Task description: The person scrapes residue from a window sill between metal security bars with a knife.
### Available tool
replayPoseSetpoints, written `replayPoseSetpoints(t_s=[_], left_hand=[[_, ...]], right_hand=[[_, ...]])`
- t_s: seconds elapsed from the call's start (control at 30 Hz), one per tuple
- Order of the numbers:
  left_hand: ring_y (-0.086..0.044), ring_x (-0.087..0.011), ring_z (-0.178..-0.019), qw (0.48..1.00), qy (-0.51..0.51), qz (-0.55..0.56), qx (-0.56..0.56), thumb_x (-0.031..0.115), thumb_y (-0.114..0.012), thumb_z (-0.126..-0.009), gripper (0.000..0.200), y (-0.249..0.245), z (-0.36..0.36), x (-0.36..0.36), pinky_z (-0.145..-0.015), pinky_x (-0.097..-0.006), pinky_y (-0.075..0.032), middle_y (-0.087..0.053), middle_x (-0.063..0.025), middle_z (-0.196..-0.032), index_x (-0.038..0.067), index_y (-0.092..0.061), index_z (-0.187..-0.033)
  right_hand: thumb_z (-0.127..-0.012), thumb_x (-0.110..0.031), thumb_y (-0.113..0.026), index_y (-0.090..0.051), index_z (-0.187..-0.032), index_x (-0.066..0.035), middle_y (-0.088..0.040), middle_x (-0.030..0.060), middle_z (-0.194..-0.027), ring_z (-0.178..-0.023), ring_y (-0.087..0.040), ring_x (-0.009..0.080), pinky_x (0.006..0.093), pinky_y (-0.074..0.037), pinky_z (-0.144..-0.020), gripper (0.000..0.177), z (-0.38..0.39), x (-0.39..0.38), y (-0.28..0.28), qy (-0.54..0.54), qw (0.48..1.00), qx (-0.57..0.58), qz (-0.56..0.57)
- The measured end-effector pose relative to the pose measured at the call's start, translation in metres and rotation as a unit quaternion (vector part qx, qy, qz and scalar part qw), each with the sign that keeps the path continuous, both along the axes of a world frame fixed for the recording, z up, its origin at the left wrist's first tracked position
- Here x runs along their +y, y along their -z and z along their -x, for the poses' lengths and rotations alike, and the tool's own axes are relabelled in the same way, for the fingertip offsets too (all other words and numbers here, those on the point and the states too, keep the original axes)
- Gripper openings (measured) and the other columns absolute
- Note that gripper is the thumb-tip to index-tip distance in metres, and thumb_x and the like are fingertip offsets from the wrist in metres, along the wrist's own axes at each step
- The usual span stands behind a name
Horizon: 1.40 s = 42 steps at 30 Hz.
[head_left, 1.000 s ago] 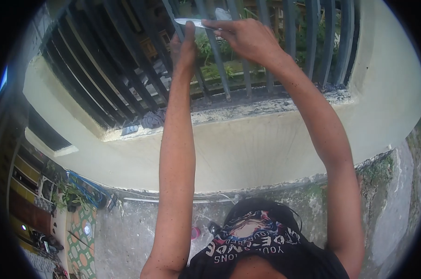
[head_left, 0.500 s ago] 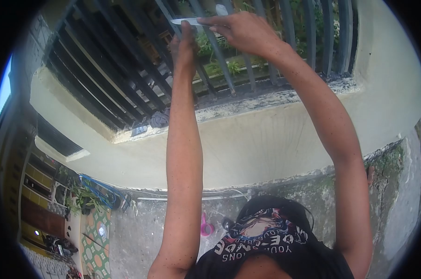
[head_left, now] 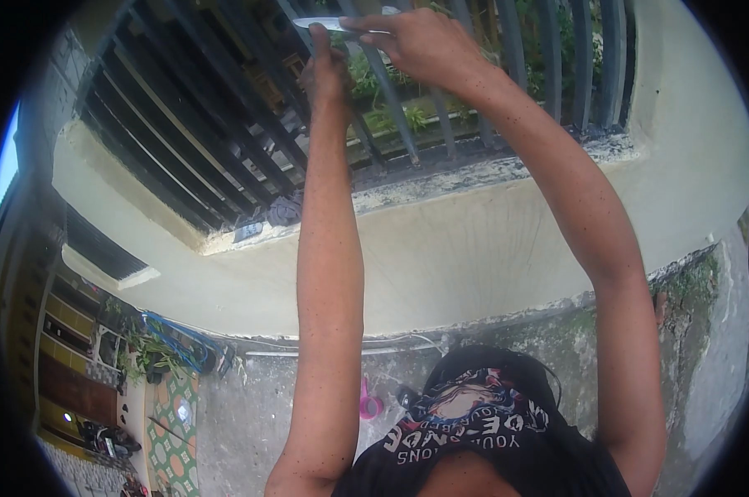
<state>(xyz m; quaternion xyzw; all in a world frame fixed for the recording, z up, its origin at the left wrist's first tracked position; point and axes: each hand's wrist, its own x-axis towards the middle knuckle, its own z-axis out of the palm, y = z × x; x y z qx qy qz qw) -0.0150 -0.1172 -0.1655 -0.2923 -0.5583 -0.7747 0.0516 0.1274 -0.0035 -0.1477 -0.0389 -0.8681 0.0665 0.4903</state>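
A knife [head_left: 323, 23] with a pale, pointed blade lies crosswise against the dark metal bars [head_left: 380, 73] near the top of the view. My right hand [head_left: 420, 45] is closed on its handle end, the index finger stretched along it and the tip pointing left. Part of the handle is hidden by the fingers. Just below the blade, my left hand [head_left: 326, 74] is wrapped round one of the bars, its thumb up by the blade's lower edge. Both arms reach up in front of the wall.
Below the bars runs a rough ledge [head_left: 424, 189] with a grey crumpled cloth [head_left: 285, 210] on it, above a cream wall [head_left: 457, 257]. Green plants [head_left: 416, 118] show behind the bars. A pink round item [head_left: 371, 407] and a white pipe [head_left: 341, 353] lie on the concrete ground.
Both hands and the knife have moved slightly up and to the left along the bars. The left thumb remains beside the blade.
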Motion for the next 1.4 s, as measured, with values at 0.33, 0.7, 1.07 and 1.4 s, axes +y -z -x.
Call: replayPoseSetpoints(t_s=[0.33, 0.7, 1.07, 1.4], left_hand=[[-0.038, -0.0068, -0.053, 0.999, 0.046, 0.001, 0.016, 0.083, -0.067, -0.081, 0.070, -0.001, 0.003, -0.001, -0.050, -0.0279, -0.029, -0.038, 0.0078, -0.063, 0.013, -0.055, -0.081], [-0.038, -0.0081, -0.057, 0.996, 0.062, 0.000, 0.070, 0.087, -0.058, -0.083, 0.076, 0.011, 0.008, -0.003, -0.056, -0.0284, -0.033, -0.037, 0.0070, -0.063, 0.011, -0.058, -0.086], [-0.048, -0.0076, -0.071, 0.984, 0.146, -0.036, 0.096, 0.067, -0.061, -0.097, 0.064, 0.022, 0.016, -0.014, -0.063, -0.0264, -0.038, -0.052, 0.0039, -0.081, 0.004, -0.063, -0.110], [-0.050, -0.0060, -0.073, 0.981, 0.120, 0.006, 0.155, 0.051, -0.082, -0.088, 0.055, 0.026, 0.020, -0.013, -0.069, -0.0259, -0.046, -0.053, 0.0061, -0.083, 0.010, -0.065, -0.121]], right_hand=[[-0.105, -0.034, -0.059, -0.067, -0.136, -0.042, -0.076, 0.0094, -0.085, -0.069, -0.071, 0.0188, 0.0415, -0.060, -0.077, 0.033, 0.008, 0.007, 0.000, -0.003, 0.999, 0.042, -0.032], [-0.105, -0.034, -0.060, -0.067, -0.136, -0.041, -0.079, 0.0086, -0.097, -0.075, -0.074, 0.0209, 0.0402, -0.061, -0.081, 0.033, 0.006, 0.007, -0.004, -0.021, 0.998, 0.007, -0.061], [-0.105, -0.034, -0.059, -0.069, -0.134, -0.040, -0.077, 0.0074, -0.085, -0.071, -0.073, 0.0201, 0.0398, -0.062, -0.071, 0.031, -0.004, -0.003, 0.014, 0.010, 0.998, -0.034, -0.051], [-0.105, -0.037, -0.058, -0.069, -0.134, -0.042, -0.075, 0.0038, -0.077, -0.061, -0.070, 0.0189, 0.0371, -0.059, -0.056, 0.031, 0.000, 0.015, 0.030, -0.005, 0.995, -0.002, -0.097]])
